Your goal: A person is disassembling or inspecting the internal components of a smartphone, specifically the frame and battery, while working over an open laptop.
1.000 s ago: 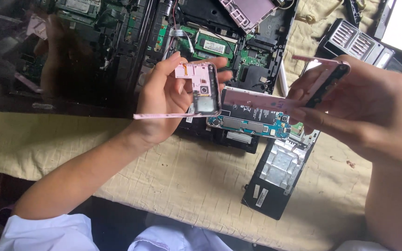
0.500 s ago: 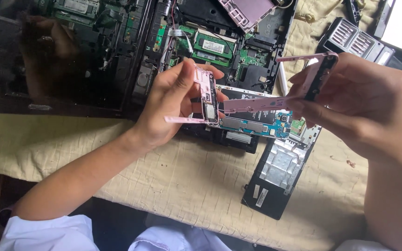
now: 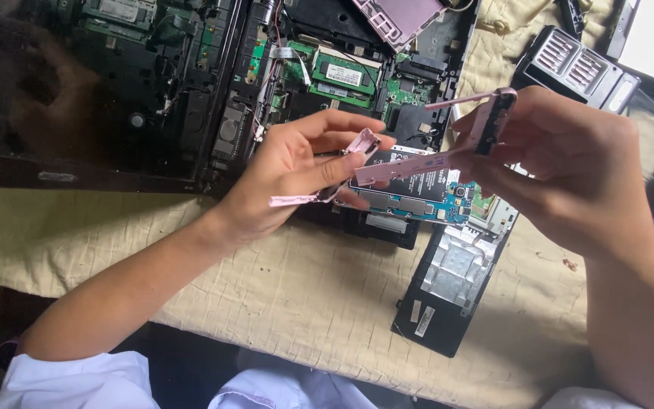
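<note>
Holding a pink phone frame [image 3: 418, 163] between both hands, above the beige quilted cloth [image 3: 281, 295] and the opened laptop. Compared with a second ago the frame has turned: then its camera-cutout panel faced up in the left hand; now it sits edge-on, thin pink strips fanning out, so it looks more separated from the phone's insides. Judgement: frame is coming away from the board, prying is well along.

Near: white sleeves [image 3: 77, 379] at bottom edge. Left hand [image 3: 297, 170] fingers curled, pinching the frame's left end, thumb and forefinger closed on a bent pink strip. Right hand [image 3: 569, 167] fingers closed round the frame's right corner, raised higher than before.

Frame look: slim, pale pink, bent and twisted, hollow, one corner block dark on its inner face.

Just below the frame: phone board and battery [image 3: 410, 193], black cell, blue-green circuit strip; held or lying, cannot tell. Beside: black laptop cover panel [image 3: 456, 288] with foil patch, flat on cloth. Far: open laptop chassis [image 3: 327, 68], green memory stick, wires; black vented part [image 3: 577, 68] top right.
</note>
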